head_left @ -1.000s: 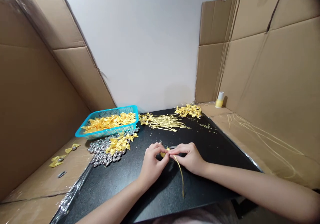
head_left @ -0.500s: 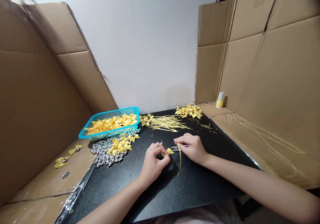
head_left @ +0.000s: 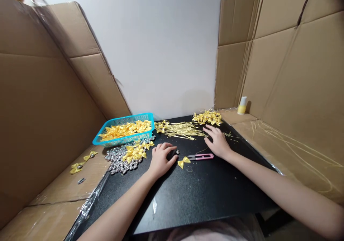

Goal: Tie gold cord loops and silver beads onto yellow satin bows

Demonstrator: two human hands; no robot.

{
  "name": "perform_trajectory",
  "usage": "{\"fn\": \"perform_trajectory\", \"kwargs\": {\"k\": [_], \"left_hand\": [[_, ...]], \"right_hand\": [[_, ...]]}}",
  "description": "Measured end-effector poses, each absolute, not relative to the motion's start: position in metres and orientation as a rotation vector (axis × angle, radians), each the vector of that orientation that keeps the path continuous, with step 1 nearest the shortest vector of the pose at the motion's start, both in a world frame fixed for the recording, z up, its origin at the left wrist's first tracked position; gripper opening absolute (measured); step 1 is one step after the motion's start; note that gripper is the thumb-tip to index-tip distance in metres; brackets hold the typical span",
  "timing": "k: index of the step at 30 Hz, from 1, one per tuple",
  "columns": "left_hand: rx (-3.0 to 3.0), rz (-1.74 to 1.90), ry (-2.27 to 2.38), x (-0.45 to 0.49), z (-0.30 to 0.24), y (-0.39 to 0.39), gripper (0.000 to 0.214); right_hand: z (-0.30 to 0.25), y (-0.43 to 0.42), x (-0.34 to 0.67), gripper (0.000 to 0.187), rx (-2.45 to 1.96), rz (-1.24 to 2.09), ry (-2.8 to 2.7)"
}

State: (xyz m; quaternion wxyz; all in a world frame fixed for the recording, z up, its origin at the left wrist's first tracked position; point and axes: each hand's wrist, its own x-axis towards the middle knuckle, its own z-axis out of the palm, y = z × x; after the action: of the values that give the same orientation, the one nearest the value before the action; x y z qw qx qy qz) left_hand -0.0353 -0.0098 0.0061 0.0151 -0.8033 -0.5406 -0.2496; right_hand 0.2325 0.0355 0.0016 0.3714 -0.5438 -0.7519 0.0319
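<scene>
My left hand (head_left: 163, 159) rests low over the black table, its thumb and fingers apart and nothing visible in it. Just past its fingertips lies a small silver bead (head_left: 177, 151). To its right a single yellow ribbon bow (head_left: 184, 162) lies on the table. Pink-handled thread snips (head_left: 204, 156) lie beside the bow, blades pointing left. My right hand (head_left: 218, 143) is spread, palm down, beyond the snips. Its fingertips are near the right end of a pile of gold cord pieces (head_left: 184, 130).
A blue basket (head_left: 123, 140) of yellow bows stands back left. Silver beads (head_left: 122, 162) with loose bows (head_left: 135, 153) lie before it. Beaded bows (head_left: 208, 117) are heaped at the back right. A thread cone (head_left: 242, 105) stands by the cardboard wall (head_left: 290, 83).
The bow has left my left hand and lies on the table. My right hand has let go of the gold cord and moved away and right, leaving the snips uncovered.
</scene>
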Motion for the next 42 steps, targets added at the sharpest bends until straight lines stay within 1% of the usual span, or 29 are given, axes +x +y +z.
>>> {"fn": "perform_trajectory", "kwargs": {"k": [3, 8, 10, 13, 14, 17, 19, 22, 25, 29, 35, 37, 39, 42], "left_hand": [[-2.542, -0.737, -1.634, -0.03, 0.004, -0.009, 0.02], [-2.489, -0.739, -1.636, -0.031, 0.003, -0.008, 0.016], [-2.444, -0.742, -1.68, -0.032, 0.003, -0.008, 0.017], [-2.373, -0.79, -1.748, -0.033, 0.005, -0.009, 0.022], [-2.373, -0.822, -1.741, -0.033, 0.006, -0.01, 0.024], [-2.558, -0.86, -1.588, -0.031, 0.012, -0.016, 0.021], [-2.767, -0.797, -1.434, -0.027, 0.017, -0.022, 0.02], [-2.898, -0.766, -1.35, -0.02, 0.019, -0.03, 0.024], [-2.911, -0.794, -1.361, -0.013, 0.017, -0.033, 0.016], [-2.858, -0.838, -1.356, -0.01, 0.019, -0.036, 0.018], [-2.745, -0.9, -1.243, -0.009, 0.026, -0.045, 0.012], [-2.693, -0.98, -1.21, -0.01, 0.031, -0.048, 0.01], [-2.625, -1.054, -1.15, -0.013, 0.042, -0.051, 0.008], [-2.55, -1.047, -0.966, -0.019, 0.07, -0.053, 0.009]], "right_hand": [[0.0, 0.029, 0.227, 0.04, -1.316, 0.127, -2.019], [0.003, 0.011, 0.216, 0.03, -1.068, 0.181, -2.204], [0.006, 0.002, 0.21, 0.032, -0.936, 0.204, -2.343], [0.007, -0.009, 0.201, 0.042, -0.822, 0.233, -2.552], [0.007, -0.01, 0.199, 0.041, -0.812, 0.235, -2.59], [0.005, -0.011, 0.195, 0.023, -0.827, 0.236, -2.571], [0.004, -0.01, 0.195, 0.014, -0.825, 0.25, -2.52], [0.005, -0.009, 0.195, 0.01, -0.794, 0.274, -2.483], [0.009, -0.013, 0.194, 0.006, -0.775, 0.289, -2.442], [0.016, -0.02, 0.191, 0.009, -0.826, 0.402, -2.316], [0.017, -0.011, 0.197, 0.017, -0.914, 0.866, -1.812], [0.017, -0.002, 0.204, 0.022, -0.921, 0.873, -1.701], [0.023, 0.005, 0.212, 0.027, -0.937, 0.797, -1.674], [0.05, 0.01, 0.22, 0.038, -0.912, 0.695, -1.802]]}}
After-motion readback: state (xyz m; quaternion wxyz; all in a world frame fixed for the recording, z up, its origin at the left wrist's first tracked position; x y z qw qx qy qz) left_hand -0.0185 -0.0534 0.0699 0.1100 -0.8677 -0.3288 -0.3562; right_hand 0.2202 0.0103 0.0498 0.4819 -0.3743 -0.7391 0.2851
